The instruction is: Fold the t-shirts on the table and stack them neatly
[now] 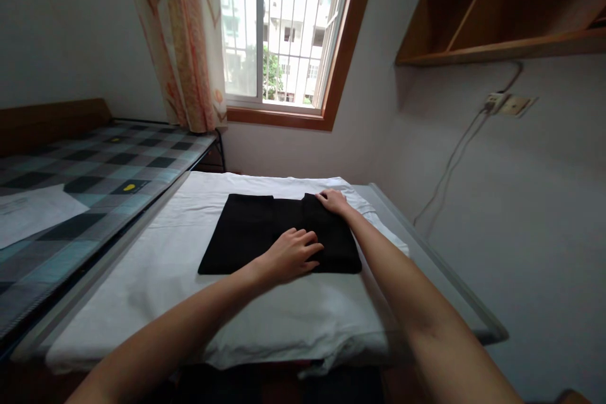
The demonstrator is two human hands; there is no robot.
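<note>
A black piece of folded cloth (246,227), perhaps a garment, lies flat with its left and right sides turned in towards the middle. My left hand (296,251) rests palm down on its near part, right of the middle, with the fingers apart. At the far right corner, my right hand (334,201) has its fingers closed on the cloth's edge; its fingertips are partly hidden. Under the black cloth is a wrinkled white cloth (175,237), spread over a grey table (454,278).
To the left stands a bed with a checked mattress (156,158) and some paper (38,211) on it. A curtain (189,44) hangs beside the barred window (293,31). A wooden shelf (502,47) is up on the right wall, with a socket (514,104) and cords below.
</note>
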